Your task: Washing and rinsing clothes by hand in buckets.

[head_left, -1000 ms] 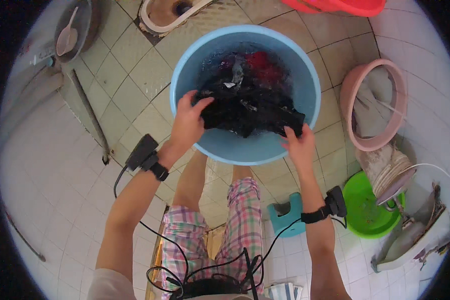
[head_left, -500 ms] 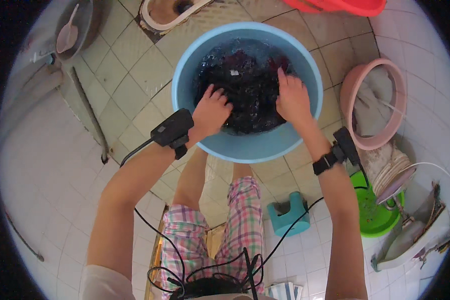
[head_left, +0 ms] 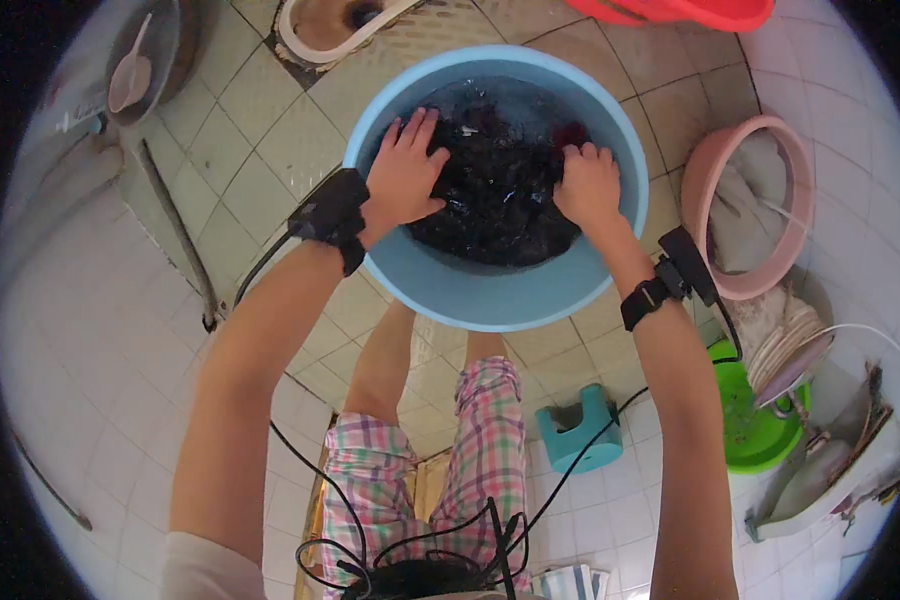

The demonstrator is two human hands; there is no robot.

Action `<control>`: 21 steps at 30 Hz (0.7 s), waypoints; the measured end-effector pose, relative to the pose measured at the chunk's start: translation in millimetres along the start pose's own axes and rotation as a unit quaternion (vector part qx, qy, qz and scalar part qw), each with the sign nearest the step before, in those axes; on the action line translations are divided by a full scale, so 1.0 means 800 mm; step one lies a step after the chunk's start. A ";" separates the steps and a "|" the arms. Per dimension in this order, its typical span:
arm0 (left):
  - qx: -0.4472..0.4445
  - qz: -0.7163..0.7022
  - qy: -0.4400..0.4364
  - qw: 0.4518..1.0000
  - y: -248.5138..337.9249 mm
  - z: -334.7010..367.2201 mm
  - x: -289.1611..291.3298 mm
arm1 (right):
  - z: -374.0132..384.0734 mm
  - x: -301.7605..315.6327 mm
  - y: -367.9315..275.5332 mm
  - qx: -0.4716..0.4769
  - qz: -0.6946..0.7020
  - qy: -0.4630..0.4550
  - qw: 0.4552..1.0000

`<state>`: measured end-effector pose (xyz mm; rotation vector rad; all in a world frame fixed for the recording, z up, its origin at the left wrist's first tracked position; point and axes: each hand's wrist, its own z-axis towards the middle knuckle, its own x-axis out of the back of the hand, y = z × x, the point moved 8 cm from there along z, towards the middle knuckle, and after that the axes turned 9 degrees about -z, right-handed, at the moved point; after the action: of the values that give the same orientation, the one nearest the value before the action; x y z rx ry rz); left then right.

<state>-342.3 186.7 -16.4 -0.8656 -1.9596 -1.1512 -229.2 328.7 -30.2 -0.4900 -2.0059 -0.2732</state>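
Observation:
A light blue basin point(head_left: 490, 312) on the floor holds dark wet cloth point(head_left: 505, 205) in water. Black makes up most of the cloth, with a dark red patch near the right side. At the basin's left, my left hand point(head_left: 406, 172) is open, its fingers stretched and apart over the edge of the cloth. My right hand point(head_left: 587, 188) is at the right side, fingers curled down into the dark cloth beside the red patch; its fingertips are partly hidden. Each wrist wears a black strapped device with a cable.
Pink basin point(head_left: 695, 200) at right holds pale cloth. Below it are a cord reel point(head_left: 792, 350) and a green basin point(head_left: 755, 425). A teal stool point(head_left: 582, 430) stands near my legs. A metal pan point(head_left: 175, 60) with a ladle, a squat toilet point(head_left: 315, 50) and a red basin point(head_left: 670, 10) are farther off.
My left hand has moved up and left, and its fingers have spread. My right hand has shifted slightly down, its fingers now more curled. The dark cloth has shifted in the water.

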 end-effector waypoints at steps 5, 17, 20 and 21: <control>0.096 0.025 -0.152 0.983 -0.018 -0.003 -0.034 | -0.048 -0.017 -0.035 0.043 0.022 -0.174 0.984; 0.119 -0.057 0.020 0.991 -0.020 -0.012 -0.043 | -0.038 -0.048 -0.050 0.106 0.131 -0.117 0.979; 0.145 -0.012 -0.117 0.982 -0.028 -0.030 -0.083 | -0.069 -0.071 -0.085 0.160 0.161 -0.161 0.960; 0.141 0.003 -0.129 0.982 -0.029 -0.035 -0.096 | -0.073 -0.090 -0.085 0.147 0.160 -0.172 0.961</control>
<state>-313.4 137.4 -79.6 -0.9027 -2.2600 -0.7597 -184.3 229.3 -65.7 -0.6947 -2.2106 0.3269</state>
